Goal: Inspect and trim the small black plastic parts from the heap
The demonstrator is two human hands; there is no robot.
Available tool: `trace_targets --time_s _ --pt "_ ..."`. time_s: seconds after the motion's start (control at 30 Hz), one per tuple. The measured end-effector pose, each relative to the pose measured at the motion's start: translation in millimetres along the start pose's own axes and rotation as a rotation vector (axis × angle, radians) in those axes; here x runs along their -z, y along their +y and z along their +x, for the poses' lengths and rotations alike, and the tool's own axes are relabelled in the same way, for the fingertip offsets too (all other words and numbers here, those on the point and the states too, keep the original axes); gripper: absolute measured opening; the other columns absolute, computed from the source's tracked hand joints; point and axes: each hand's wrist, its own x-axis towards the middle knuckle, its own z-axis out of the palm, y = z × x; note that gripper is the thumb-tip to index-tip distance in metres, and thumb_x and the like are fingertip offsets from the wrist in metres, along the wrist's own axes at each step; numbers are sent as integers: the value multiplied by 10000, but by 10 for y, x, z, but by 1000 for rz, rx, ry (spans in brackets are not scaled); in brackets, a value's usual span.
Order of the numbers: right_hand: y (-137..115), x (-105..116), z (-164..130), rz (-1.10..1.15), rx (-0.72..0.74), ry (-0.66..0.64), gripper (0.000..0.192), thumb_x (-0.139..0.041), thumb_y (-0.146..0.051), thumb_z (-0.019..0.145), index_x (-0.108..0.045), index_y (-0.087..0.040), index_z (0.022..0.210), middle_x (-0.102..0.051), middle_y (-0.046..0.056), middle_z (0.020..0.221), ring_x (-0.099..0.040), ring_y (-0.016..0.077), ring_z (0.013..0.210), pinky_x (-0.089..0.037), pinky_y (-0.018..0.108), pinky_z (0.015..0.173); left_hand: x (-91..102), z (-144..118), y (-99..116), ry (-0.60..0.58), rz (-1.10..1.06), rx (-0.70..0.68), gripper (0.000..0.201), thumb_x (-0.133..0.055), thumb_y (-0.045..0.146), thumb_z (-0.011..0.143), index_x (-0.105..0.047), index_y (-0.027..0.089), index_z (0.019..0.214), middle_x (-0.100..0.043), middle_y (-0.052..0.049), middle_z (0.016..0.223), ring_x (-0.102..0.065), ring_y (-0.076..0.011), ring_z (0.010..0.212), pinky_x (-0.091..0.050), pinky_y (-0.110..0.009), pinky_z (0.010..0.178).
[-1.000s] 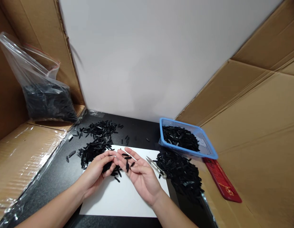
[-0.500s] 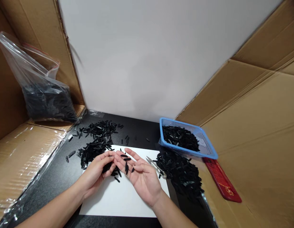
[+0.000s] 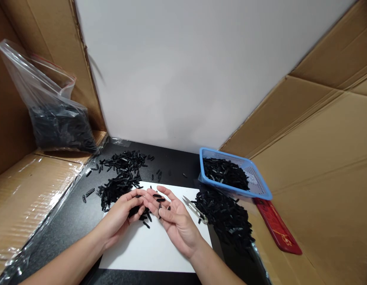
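Landmark for these notes: the white sheet (image 3: 148, 245) lying on the black counter (image 3: 67, 221).

Nearest to me, both forearms come in over the sheet's near edge. My right hand (image 3: 174, 219) lies palm up over the middle of the sheet, fingers half curled, its grip loose around a few small black pieces (image 3: 158, 198) resting on the fingers and palm. My left hand (image 3: 122, 213) sits palm down at the sheet's left part, fingers bent, fingertips meeting the right hand's fingertips; I cannot tell whether it pinches a piece. More black pieces lie on the sheet under and between the two hands.

At the sheet's right edge, just beside the right hand, lie metal thread snips (image 3: 195, 209). Off the right edge a heap of black pieces (image 3: 226, 217) spreads on the counter. Beyond that heap stands a blue basket (image 3: 260, 190) holding more of them, and a red flat item (image 3: 277, 227) lies to its right.

Past the sheet's far left corner a scattered pile (image 3: 121, 178) covers the counter. Far left, on cardboard, leans a clear bag (image 3: 53, 114) filled with black pieces.
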Motion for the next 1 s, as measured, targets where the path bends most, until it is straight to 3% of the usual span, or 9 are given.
trace_targets --time_s 0.33,0.6,0.73,0.83,1.0 --pt "-18 -12 -24 68 -42 -7 532 -494 18 625 -552 -130 1132 -734 101 1066 -583 256 1213 -288 482 1136 -6 15 5 -19 51 2 234 -683 217 757 -731 180 983 -675 -45 936 -561 -85 742 -432 -106 604" --pt "-44 -28 -31 70 -52 12 492 -516 -41 629 -578 -143 1105 -726 123 1085 -577 283 1215 -310 535 1105 -5 3 11 -16 16 2 207 -664 228 780 -743 169 963 -661 -46 906 -543 -86 716 -429 -120 589" --pt "-53 -62 -21 108 -78 66 298 -612 -279 820 -586 -144 1085 -716 138 1093 -601 286 1184 -345 486 1089 -6 10 1 -6 -44 -31 221 -661 285 795 -741 147 949 -645 -45 855 -494 -75 628 -345 -118 467" --pt "-57 -89 -13 113 -85 93 419 -633 -484 835 -591 -141 1071 -698 158 1126 -601 294 1178 -386 470 1056 -7 14 -18 13 -71 -50 241 -727 282 753 -723 159 960 -657 -46 905 -482 -64 611 -326 -117 461" --pt "-50 -90 -7 103 -75 108 472 -651 -546 811 -595 -143 1050 -711 151 1074 -615 298 1154 -419 465 1020 -2 22 -34 -2 -29 -100 286 -768 373 727 -719 130 870 -586 -7 735 -398 -57 548 -285 -127 446"
